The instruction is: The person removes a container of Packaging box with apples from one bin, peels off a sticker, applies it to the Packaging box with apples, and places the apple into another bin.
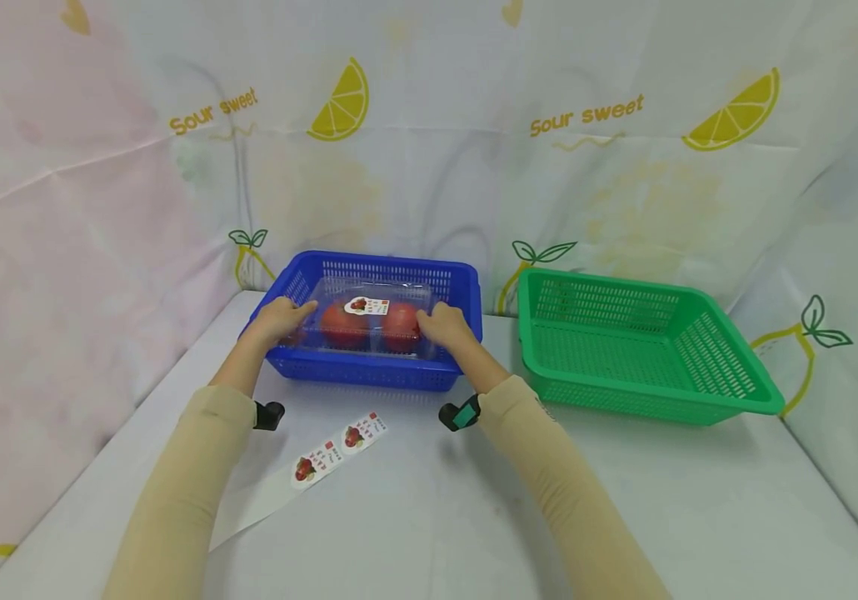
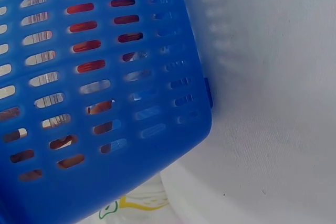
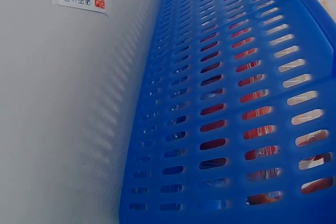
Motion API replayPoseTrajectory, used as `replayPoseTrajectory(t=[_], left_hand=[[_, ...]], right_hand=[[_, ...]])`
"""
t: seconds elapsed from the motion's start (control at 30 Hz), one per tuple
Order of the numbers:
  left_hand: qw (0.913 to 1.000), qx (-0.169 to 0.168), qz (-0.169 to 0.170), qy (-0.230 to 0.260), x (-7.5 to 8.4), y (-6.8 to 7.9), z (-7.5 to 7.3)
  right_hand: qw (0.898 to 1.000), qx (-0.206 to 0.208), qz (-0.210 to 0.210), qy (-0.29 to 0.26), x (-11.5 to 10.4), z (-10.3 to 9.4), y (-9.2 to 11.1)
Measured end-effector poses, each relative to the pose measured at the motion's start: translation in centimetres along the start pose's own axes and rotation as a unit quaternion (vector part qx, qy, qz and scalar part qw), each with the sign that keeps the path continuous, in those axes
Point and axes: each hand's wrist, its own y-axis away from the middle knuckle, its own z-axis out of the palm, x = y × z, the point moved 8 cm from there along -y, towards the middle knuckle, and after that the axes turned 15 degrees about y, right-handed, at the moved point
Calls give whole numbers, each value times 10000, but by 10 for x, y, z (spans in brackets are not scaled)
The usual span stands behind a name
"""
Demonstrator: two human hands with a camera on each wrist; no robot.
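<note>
A clear plastic clamshell box [image 1: 410,292] with red apples [image 1: 402,327] inside sits within the blue basket [image 1: 365,373]. Stuck on its lid is a white apple label [image 1: 366,306]. My left hand [image 1: 279,320] holds the box's left end, the thumb lying along its edge. At the opposite end, my right hand [image 1: 446,326] grips the box over the basket's front right. Slotted walls of the basket fill both wrist views, with bits of red showing through; the fingers are mostly hidden behind them.
A strip of apple labels [image 1: 307,468] lies on the white table [image 1: 399,517] in front of the blue basket. To the right stands a green basket [image 1: 635,400], with nothing seen inside. Behind both hangs a printed cloth [image 1: 429,183].
</note>
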Motion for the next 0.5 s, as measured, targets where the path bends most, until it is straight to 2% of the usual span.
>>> replayPoseTrajectory(t=[0.13, 0.33, 0.5], left_hand=[[9999, 27, 2, -156, 0, -1, 0], [9973, -58, 36, -732, 1, -2, 2], [9946, -123, 6, -1031, 0, -2, 4]], right_hand=[[9999, -85, 14, 95, 0, 3, -1], [9995, -217, 85, 223, 1, 7, -2], [9992, -207, 101, 336, 0, 9, -2]])
